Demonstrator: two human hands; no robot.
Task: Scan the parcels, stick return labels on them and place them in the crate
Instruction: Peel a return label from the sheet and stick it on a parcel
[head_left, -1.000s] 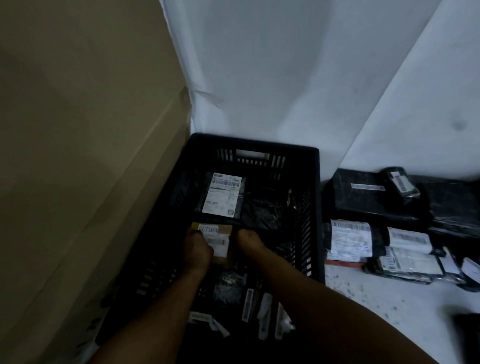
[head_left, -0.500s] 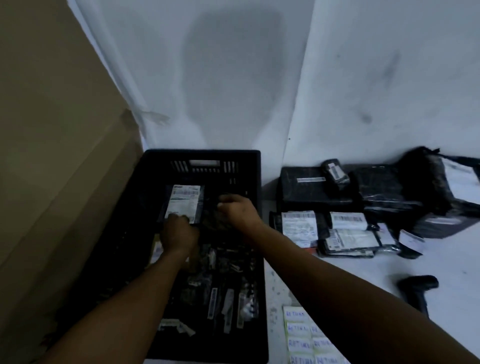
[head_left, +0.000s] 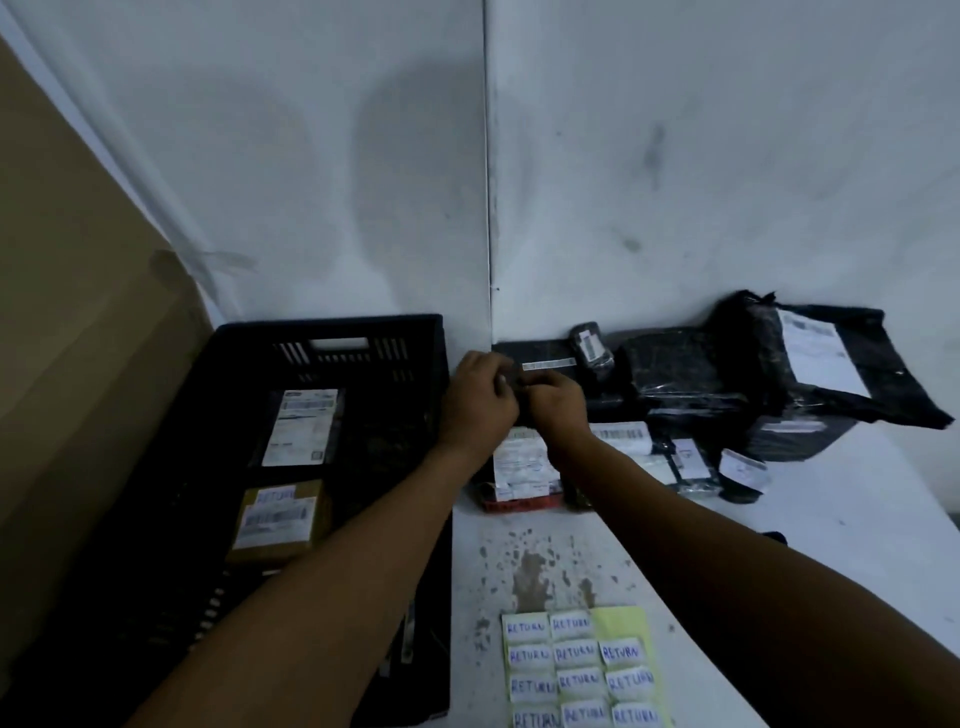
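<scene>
Black crate (head_left: 332, 332) at left, two labelled parcels inside; left hand (head_left: 480, 400) and right hand (head_left: 553, 402) meeting over flat black parcel (head_left: 550, 358) at wall, grip state indiscernible; return labels (head_left: 579, 670) near for sticking.

Both forearms are bare from the lower frame edge up to the wrists, with no sleeve reaching into view. The left hand (head_left: 480, 400) and the right hand (head_left: 556, 408) wear no gloves; dim light hides any rings or marks.
</scene>
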